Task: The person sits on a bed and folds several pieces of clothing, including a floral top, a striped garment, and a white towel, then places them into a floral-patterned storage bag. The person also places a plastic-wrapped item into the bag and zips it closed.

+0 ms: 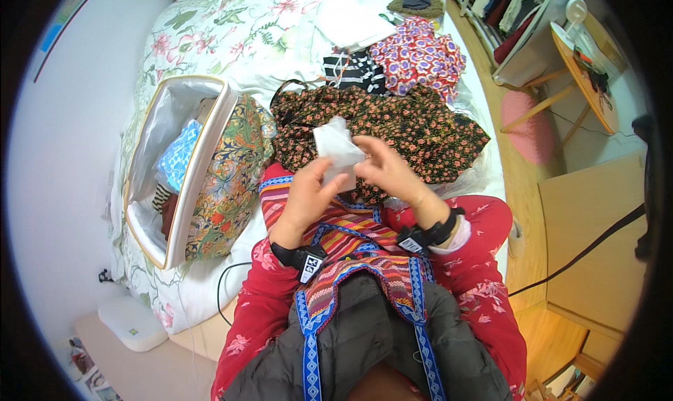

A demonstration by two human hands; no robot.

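Over my lap, a small white packet (pixel 339 147), like folded thin plastic or paper, is held up between my hands and is slightly blurred. My left hand (pixel 311 193) grips its lower left side between thumb and fingers. At its right edge, the thumb and fingers of my right hand (pixel 386 170) pinch it. Behind the packet, a black garment with small pink flowers (pixel 436 133) is spread on the bed. A striped woven apron (pixel 336 233) with blue trim covers my front.
To the left stands an unzipped floral storage bag (pixel 223 190) holding a blue-and-white cloth bundle (pixel 181 154). Farther back lie a red-and-purple patterned garment (pixel 420 56), a black-and-white striped cloth (pixel 355 70) and a white sheet (pixel 352 22). A round wooden table (pixel 589 85) stands right of the bed.
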